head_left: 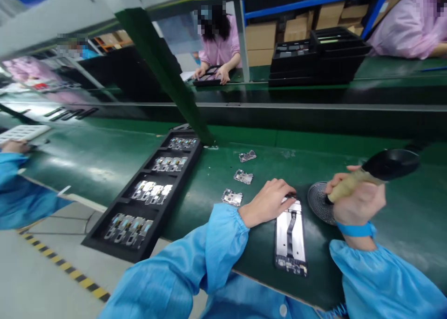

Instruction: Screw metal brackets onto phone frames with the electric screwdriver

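Gripping: right hand (363,203), fingers wrapping the yellowish handle of a black-topped handheld tool (379,169); the tool's lower end is pointing down over a round pitted dish (318,203), apparently sitting close for easy reach. Resting: left hand (268,200), fingers bending over the far end of a phone assembly (291,237), seemingly steadying it; whether they are pinching anything, cannot tell. Phone assembly: lying flat on the worktop (206,184). Around it: dish, between one and two o'clock; three circuit boards (243,176), lying singly, ten to eleven, apparently avoiding overlap; black tray (154,228), nine to ten, presumably keeping further boards separated.
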Demonstrator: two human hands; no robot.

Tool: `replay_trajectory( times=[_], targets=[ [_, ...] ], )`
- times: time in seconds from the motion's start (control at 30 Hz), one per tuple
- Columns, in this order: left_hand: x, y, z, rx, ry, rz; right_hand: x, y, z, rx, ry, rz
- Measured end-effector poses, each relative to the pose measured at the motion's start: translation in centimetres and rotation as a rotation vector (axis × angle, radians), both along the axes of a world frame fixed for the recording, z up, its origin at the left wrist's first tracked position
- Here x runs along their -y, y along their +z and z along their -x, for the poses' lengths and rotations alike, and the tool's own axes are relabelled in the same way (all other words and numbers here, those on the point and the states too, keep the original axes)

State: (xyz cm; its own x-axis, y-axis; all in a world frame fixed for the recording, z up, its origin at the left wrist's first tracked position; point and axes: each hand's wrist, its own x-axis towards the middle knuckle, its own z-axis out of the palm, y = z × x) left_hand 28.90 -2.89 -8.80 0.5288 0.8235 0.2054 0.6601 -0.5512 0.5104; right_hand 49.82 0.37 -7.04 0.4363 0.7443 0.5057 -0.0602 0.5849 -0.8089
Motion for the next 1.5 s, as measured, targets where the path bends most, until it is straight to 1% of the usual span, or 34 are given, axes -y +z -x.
replay_trajectory(
  times=[0.03, 0.1, 0.23, 0.3, 0.37, 0.43, 0.53, 0.6, 0.67, 0.77, 0.83, 0.9, 1.0, 1.23, 1.33, 1.5],
  targets=[
    [-0.1, 0.1, 0.8, 0.025, 0.002, -0.001, 0.0, 0.0, 0.0, -0.012, -0.002, 0.004],
    [-0.2, 0.6, 3.2, 0.045, 0.046, -0.018, 0.0, 0.1, 0.0, -0.011, -0.011, 0.0],
    [0.1, 1.3, 10.0, 0.013, 0.211, -0.097, 0.1, 0.1, 0.0, 0.012, -0.03, 0.011],
    [0.4, 1.3, 12.6, -0.011, 0.246, -0.091, 0.2, 0.1, 0.0, 0.003, -0.027, 0.032],
    [0.4, 0.9, 14.0, -0.04, 0.235, -0.081, 0.2, 0.1, 0.0, -0.003, -0.015, 0.037],
    [0.3, 0.4, 14.4, -0.061, 0.213, -0.104, 0.1, 0.0, 0.0, 0.006, -0.009, 0.011],
    [-0.2, 0.1, 13.5, -0.104, 0.194, -0.176, 0.1, 0.0, 0.1, 0.021, -0.014, -0.015],
    [-0.2, 0.5, 12.0, -0.117, 0.165, -0.215, 0.1, 0.1, 0.2, 0.025, -0.012, -0.021],
    [0.1, 1.0, 9.7, -0.1, 0.12, -0.237, 0.1, 0.3, 0.3, 0.034, -0.009, -0.033],
    [0.9, 1.4, 5.5, -0.081, 0.022, -0.273, 0.2, 0.4, 0.3, 0.044, -0.003, -0.041],
    [1.4, 1.3, 3.1, -0.105, -0.039, -0.325, 0.2, 0.3, 0.3, 0.04, 0.007, -0.041],
    [1.8, 1.1, 1.7, -0.143, -0.06, -0.389, 0.1, 0.1, 0.2, 0.039, 0.015, -0.045],
    [2.2, 0.7, 1.1, -0.156, -0.033, -0.447, 0.1, 0.0, 0.1, 0.054, 0.011, -0.05],
    [3.3, 0.0, 1.5, -0.108, -0.042, -0.424, 0.1, 0.3, 0.3, 0.046, 0.01, -0.046],
    [3.4, -0.3, 1.6, -0.089, -0.043, -0.438, 0.1, 0.3, 0.3, 0.043, -0.002, -0.032],
    [3.3, -0.7, 1.7, -0.118, -0.009, -0.428, 0.3, 0.7, 0.6, -0.005, -0.003, 0.029]
  ],
)
